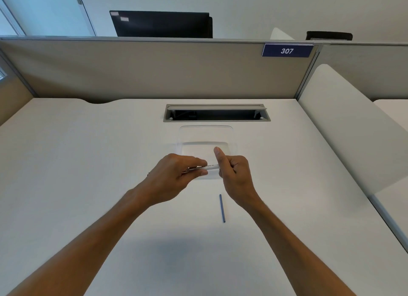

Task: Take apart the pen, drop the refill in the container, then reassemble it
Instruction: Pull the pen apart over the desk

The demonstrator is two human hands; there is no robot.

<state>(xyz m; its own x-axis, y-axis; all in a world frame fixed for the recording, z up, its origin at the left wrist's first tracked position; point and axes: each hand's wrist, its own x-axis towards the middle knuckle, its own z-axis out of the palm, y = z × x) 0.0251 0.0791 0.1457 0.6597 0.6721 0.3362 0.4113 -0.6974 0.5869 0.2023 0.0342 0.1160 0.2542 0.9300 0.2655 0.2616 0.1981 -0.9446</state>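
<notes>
Both hands hold a white pen (209, 167) level above the desk, just in front of a clear plastic container (206, 134). My left hand (174, 176) pinches the pen's left part, which carries dark print. My right hand (234, 172) is closed around the pen's right end, thumb pointing up. A thin blue refill (222, 208) lies on the desk below my right wrist, apart from both hands and outside the container. The container looks empty.
A white desk (88, 163) spreads out on all sides. An open cable slot (216, 113) sits behind the container. A beige partition (154, 70) with a "307" sign (287, 51) closes the back, and a white divider (344, 123) rises at the right.
</notes>
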